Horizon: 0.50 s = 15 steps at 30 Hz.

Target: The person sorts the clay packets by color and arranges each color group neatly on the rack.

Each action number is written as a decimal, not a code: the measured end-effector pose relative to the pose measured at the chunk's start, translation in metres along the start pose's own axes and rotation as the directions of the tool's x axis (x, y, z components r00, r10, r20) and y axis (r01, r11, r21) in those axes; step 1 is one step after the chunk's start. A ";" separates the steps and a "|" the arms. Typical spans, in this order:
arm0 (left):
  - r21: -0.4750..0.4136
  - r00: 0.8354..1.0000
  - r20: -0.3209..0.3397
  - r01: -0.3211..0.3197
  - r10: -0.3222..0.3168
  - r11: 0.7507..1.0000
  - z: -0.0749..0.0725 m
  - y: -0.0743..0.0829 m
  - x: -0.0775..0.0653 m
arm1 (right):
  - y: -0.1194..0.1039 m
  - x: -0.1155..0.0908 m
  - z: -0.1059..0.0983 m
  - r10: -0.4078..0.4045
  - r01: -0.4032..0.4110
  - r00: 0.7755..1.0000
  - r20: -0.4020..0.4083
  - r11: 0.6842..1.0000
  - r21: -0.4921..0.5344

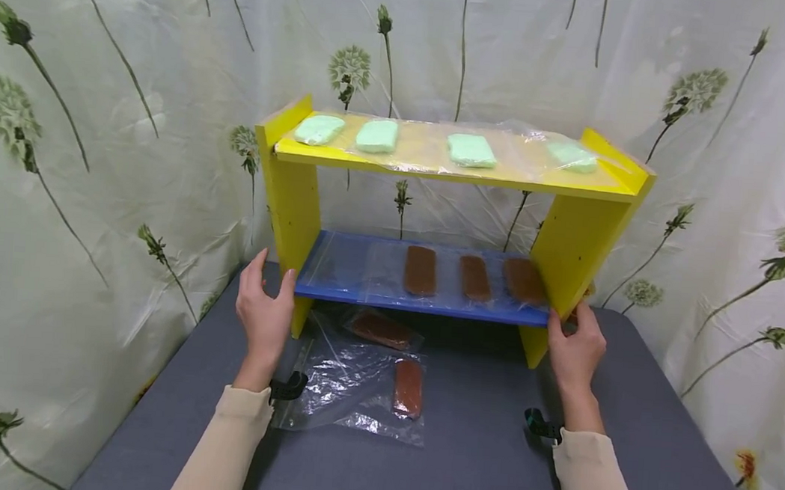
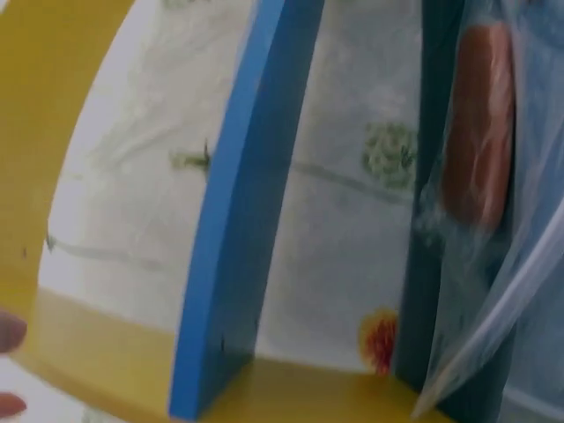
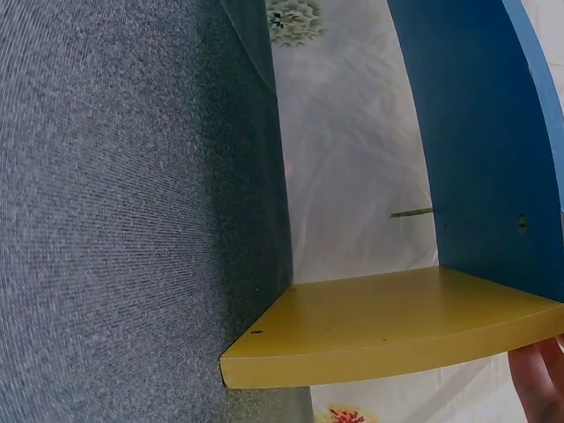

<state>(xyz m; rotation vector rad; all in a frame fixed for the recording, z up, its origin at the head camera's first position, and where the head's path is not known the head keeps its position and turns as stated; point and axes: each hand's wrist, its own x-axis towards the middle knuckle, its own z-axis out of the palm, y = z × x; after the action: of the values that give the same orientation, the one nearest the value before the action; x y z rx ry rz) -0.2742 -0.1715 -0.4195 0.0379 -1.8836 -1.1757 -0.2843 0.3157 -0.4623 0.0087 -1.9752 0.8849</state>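
A shelf unit with yellow side panels (image 1: 295, 209) and a blue lower board (image 1: 337, 264) stands on the grey table. My left hand (image 1: 265, 318) is beside the left panel, thumb and fingers spread; in the left wrist view its fingertips (image 2: 9, 333) show at the edge, near the yellow side. At the right panel, my right hand (image 1: 576, 350) grips the front edge by the blue board's end, thumb in front and fingers on the outer side. Three brown blocks (image 1: 421, 271) in clear plastic lie on the blue board. Several pale green blocks (image 1: 471, 151) sit on the yellow top board.
Below the blue board, a clear plastic bag (image 1: 344, 381) lies on the table (image 1: 475, 445). Two more wrapped brown blocks, one at the back (image 1: 380, 329) and one in front (image 1: 408, 388), are there too. A flower-print curtain (image 1: 132, 206) hangs behind and at both sides.
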 end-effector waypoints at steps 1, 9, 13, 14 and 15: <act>0.008 1.000 -0.015 -0.004 0.004 1.000 -0.001 0.004 -0.003 | 0.000 -0.001 0.000 0.004 -0.004 1.000 -0.001 1.000 0.001; 0.026 0.993 0.096 -0.064 0.061 0.998 -0.001 0.039 -0.043 | 0.003 -0.004 0.000 0.006 -0.006 1.000 -0.009 1.000 -0.003; 0.020 0.972 0.231 -0.050 0.044 0.999 0.004 0.052 -0.073 | 0.005 -0.002 0.000 -0.001 0.001 1.000 -0.004 1.000 -0.003; 0.022 0.963 0.267 -0.045 0.038 0.999 0.007 0.055 -0.082 | 0.005 -0.002 0.000 0.000 0.000 1.000 -0.005 1.000 -0.001; 0.028 0.952 0.305 -0.038 0.027 0.999 0.009 0.058 -0.090 | 0.005 -0.001 0.000 0.000 0.000 1.000 -0.006 1.000 -0.001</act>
<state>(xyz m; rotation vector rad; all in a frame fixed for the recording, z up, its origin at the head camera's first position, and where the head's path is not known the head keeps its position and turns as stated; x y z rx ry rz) -0.2031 -0.0934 -0.4378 -0.1649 -2.1650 -1.1793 -0.2855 0.3194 -0.4663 0.0053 -1.9698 0.8823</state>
